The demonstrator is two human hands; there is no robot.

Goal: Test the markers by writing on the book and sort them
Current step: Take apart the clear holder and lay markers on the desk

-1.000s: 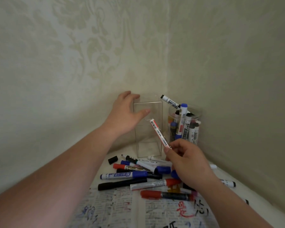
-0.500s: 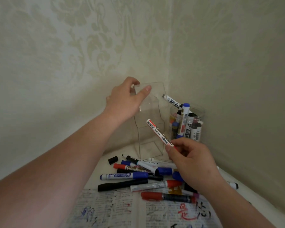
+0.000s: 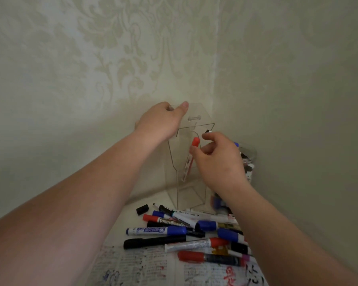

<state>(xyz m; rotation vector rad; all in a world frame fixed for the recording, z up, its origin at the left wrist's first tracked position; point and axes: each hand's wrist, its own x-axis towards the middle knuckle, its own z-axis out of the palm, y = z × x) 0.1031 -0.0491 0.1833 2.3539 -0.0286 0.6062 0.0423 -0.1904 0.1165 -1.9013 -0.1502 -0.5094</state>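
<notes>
Two containers stand in the corner at the back of the desk point(image 3: 128, 205): a tall clear box point(image 3: 186, 195) and, just beside it on the right, a jar point(image 3: 249, 162) stocked with markers and half hidden by my right wrist. My left grip point(image 3: 161, 120) pinches the box's lid point(image 3: 194, 117) by its upper edge, thumb in front and fingers behind, holding it tipped up so the mouth is open. My right grip point(image 3: 219, 159) is at that mouth with fingers spread and loose, clamped on nothing. The red-capped marker point(image 3: 194, 142) stands nearly upright inside the box, cap uppermost, its lower barrel blurred. It lies just beside my right thumb, and I cannot tell whether the thumb touches it or is just clear of it.

Progress, as I judge it: the book point(image 3: 141, 269) at the near edge carries scribbles in red, blue and black, so a good deal of testing is done, and the jar holds one sorted group. The clear box contains only this one marker (no other shows through its walls), so that group is barely begun. Much remains: a pile of markers point(image 3: 174, 231) in red, blue and black lies on the desk between book and box, along with a loose black cap point(image 3: 142, 209). Each would, I expect, need a trial stroke on the page before going to a container.
</notes>
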